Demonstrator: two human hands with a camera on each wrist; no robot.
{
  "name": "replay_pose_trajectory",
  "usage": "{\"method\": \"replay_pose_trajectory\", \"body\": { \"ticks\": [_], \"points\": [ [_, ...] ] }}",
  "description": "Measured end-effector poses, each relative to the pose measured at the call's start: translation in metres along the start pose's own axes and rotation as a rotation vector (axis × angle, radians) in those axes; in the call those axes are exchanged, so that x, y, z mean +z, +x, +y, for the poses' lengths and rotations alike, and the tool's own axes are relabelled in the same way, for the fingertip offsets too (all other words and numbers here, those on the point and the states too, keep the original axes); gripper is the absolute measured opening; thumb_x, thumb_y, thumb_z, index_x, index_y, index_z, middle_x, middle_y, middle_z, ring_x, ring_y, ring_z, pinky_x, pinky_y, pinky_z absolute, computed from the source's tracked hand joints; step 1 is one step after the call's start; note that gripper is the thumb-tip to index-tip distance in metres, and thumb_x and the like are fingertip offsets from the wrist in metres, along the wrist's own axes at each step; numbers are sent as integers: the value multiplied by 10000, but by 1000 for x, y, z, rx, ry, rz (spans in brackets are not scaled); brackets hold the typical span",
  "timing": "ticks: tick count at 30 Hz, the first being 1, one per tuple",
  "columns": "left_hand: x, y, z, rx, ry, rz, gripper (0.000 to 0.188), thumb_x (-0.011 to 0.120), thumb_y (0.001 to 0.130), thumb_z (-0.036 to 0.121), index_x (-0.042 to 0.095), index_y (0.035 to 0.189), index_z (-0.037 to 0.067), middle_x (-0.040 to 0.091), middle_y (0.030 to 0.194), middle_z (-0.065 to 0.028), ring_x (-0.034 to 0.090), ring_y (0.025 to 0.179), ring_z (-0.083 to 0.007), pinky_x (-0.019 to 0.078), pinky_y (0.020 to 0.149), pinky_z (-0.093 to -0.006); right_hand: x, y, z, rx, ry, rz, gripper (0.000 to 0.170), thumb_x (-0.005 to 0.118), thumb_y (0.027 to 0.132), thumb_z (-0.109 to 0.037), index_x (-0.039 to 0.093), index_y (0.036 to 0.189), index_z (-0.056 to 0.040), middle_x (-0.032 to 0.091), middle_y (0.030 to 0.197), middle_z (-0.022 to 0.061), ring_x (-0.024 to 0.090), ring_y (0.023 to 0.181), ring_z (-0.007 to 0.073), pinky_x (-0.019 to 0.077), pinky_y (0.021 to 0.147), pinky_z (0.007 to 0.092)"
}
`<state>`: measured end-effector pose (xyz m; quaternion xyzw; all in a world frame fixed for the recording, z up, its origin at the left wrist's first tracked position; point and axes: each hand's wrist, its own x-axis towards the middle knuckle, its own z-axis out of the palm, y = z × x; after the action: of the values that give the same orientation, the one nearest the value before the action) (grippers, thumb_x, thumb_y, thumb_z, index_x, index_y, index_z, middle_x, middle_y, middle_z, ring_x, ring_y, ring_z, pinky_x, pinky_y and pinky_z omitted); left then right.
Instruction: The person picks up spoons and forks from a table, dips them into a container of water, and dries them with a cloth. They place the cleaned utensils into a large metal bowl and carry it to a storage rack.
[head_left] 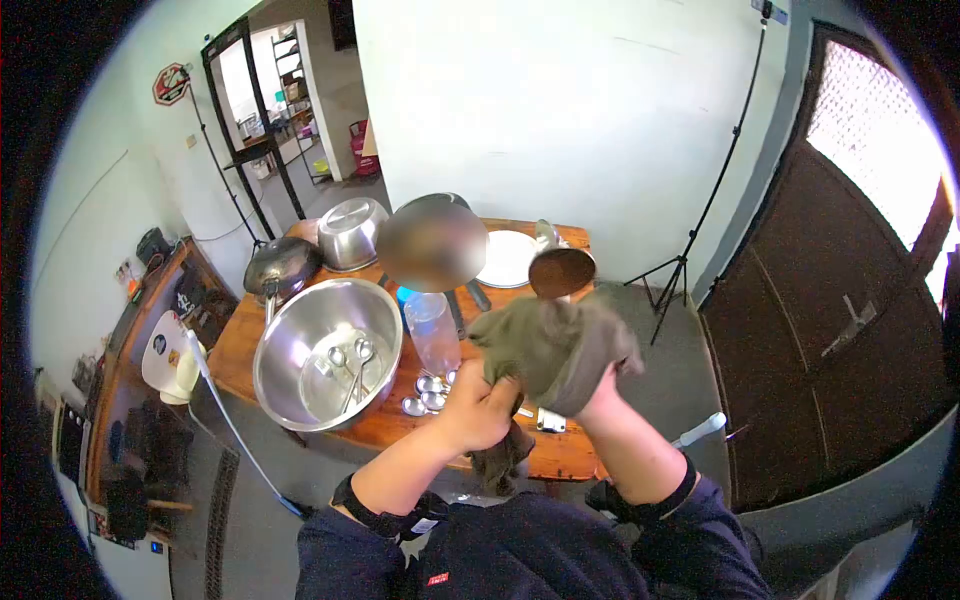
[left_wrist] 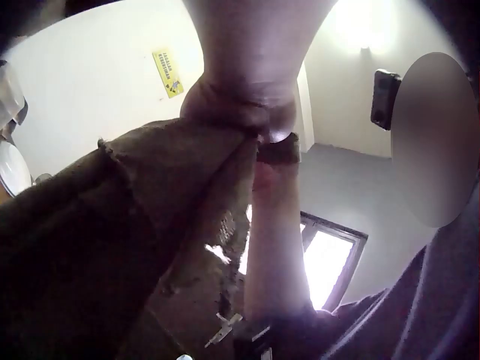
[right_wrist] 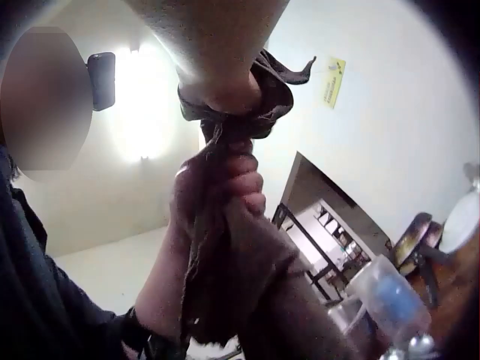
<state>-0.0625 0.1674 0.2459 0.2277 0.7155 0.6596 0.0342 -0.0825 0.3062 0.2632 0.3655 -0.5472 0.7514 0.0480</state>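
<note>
An olive-brown cloth (head_left: 555, 345) is bunched between my two hands over the front of the table, slightly blurred. My left hand (head_left: 480, 408) grips it with curled fingers, and a loose end hangs below. In the right wrist view the fingers of that left hand (right_wrist: 240, 180) wrap round the gathered cloth (right_wrist: 240, 259). My right hand (head_left: 598, 393) holds the cloth's other side, its fingers mostly hidden in the folds. Just above the cloth shows a dark brown round head (head_left: 561, 272) with a short stem running into the folds. Several metal spoons (head_left: 430, 400) lie beside my left hand.
A large steel basin (head_left: 272, 360) with spoons inside stands at the left of the wooden table (head_left: 235, 350). Behind are a clear plastic jar (head_left: 432, 335), a steel pot (head_left: 350, 235), a lidded pan (head_left: 280, 265) and a white plate (head_left: 508, 260). A tripod (head_left: 683, 262) stands right.
</note>
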Motion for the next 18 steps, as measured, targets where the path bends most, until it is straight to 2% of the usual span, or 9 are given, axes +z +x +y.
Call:
{"method": "replay_pose_trajectory", "body": {
  "ticks": [2,3,4,7,8,12,13,14,18],
  "points": [
    [6,0,2,206,45,51,249,365,738,26,499,942,-22,552,899,-100,501,843,-170,379,757,-286,4,-7,2,-65,-957,-98,511,381,765,-449,417,1060,-34,457,1057,121,464,952,252,372,822,402],
    [9,-3,2,304,67,80,271,360,719,22,498,948,-30,548,931,-106,502,878,-185,370,789,-294,6,-8,1,-10,-784,-41,502,386,766,-442,418,1060,-36,458,1057,119,466,947,249,374,818,400],
    [7,-11,-15,214,3,11,274,422,748,70,464,1001,-25,521,978,-127,473,928,-202,348,820,-312,9,-9,-1,50,-610,12,494,390,767,-434,418,1061,-38,458,1056,117,469,942,246,377,813,398],
    [6,-31,-22,115,172,-154,383,488,775,128,365,1113,-5,457,1062,-129,421,999,-200,319,843,-298,-1,-11,4,181,707,42,393,379,804,-342,415,1064,-50,473,1023,110,484,902,235,400,785,383],
    [3,-38,-25,206,134,-43,551,548,759,211,269,1188,8,393,1138,-135,383,1044,-220,304,858,-314,3,-9,6,201,771,-32,357,408,797,-300,422,1054,-52,477,1010,105,487,884,225,407,768,367],
    [-35,-47,16,440,49,347,457,572,734,138,366,1121,8,466,1009,-106,455,914,-166,362,781,-276,27,-17,20,-28,-476,-243,289,515,734,-148,453,994,-38,492,959,87,488,840,166,411,719,293],
    [-41,-48,36,532,108,442,363,564,734,108,439,1059,4,511,929,-97,493,844,-151,390,730,-254,37,-18,20,-6,-529,-278,310,535,711,-139,452,991,-34,492,943,84,484,830,167,407,715,286],
    [-57,-54,53,603,461,342,192,538,733,38,529,918,-12,553,846,-105,526,746,-142,406,664,-240,46,-18,20,15,-583,-315,333,555,688,-131,452,988,-30,491,928,81,481,821,168,403,712,279],
    [-76,-71,69,448,576,565,88,539,730,27,565,800,-18,571,738,-90,535,649,-134,414,598,-230,72,-19,32,31,-537,-281,355,586,638,-95,453,962,-40,493,859,66,473,763,163,401,691,268]
  ]
}}
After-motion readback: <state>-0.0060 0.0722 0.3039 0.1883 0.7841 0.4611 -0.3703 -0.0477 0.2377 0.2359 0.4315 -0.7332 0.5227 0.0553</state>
